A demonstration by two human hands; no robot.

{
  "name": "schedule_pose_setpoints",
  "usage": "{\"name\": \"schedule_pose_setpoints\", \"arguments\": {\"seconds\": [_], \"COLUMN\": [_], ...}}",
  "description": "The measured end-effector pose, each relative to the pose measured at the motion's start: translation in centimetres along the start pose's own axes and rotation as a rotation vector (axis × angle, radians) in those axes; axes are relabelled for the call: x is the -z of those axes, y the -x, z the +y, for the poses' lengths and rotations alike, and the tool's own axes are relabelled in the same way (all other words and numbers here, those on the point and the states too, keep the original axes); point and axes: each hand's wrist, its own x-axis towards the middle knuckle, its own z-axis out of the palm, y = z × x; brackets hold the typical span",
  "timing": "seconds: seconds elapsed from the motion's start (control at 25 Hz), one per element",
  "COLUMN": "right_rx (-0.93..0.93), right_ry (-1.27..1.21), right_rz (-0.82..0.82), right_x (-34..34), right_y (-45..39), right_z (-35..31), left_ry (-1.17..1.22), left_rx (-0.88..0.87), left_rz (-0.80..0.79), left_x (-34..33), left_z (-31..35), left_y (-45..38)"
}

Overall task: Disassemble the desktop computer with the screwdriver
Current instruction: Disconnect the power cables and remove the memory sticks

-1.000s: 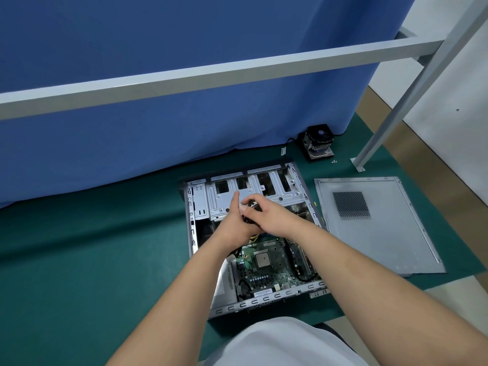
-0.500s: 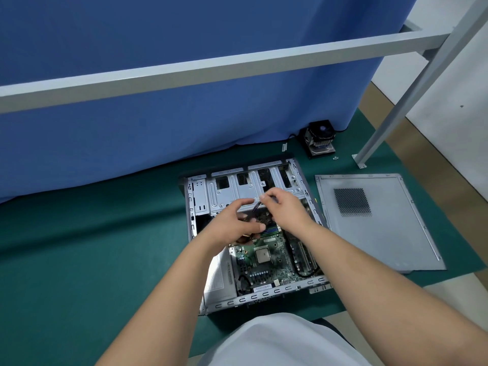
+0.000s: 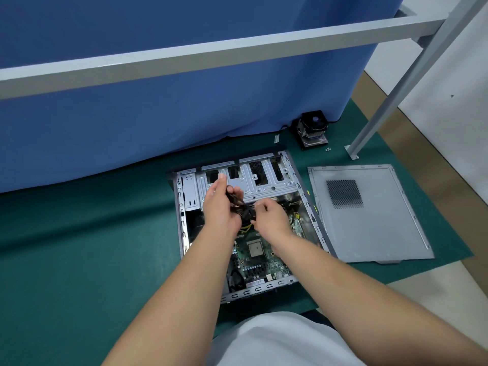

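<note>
Grey perforated side panel (image 3: 369, 212) off; black finned cooler (image 3: 313, 129) out. Both hands, left hand (image 3: 220, 207) and right hand (image 3: 270, 216), pinching black cable bundle (image 3: 244, 211) over open grey metal chassis (image 3: 182, 207). Green motherboard (image 3: 257, 256) still mounted.

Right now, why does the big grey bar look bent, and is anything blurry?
Head view: the wide-angle lens bows the grey bar; both hands, left hand and right hand, look slightly soft around the black cables; lighting is even, without glare.
</note>
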Motion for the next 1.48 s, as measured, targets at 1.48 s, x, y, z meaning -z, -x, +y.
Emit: {"name": "schedule_pose_setpoints", "arguments": {"seconds": [1.48], "right_rx": [0.645], "right_ry": [1.071], "right_rz": [-0.007], "right_x": [13.1], "right_y": [-17.3], "right_z": [-4.7], "left_ry": [-0.429], "left_rx": [0.032], "left_rz": [0.03], "left_x": [-19.2], "left_z": [-3.5], "left_y": [-12.6]}}
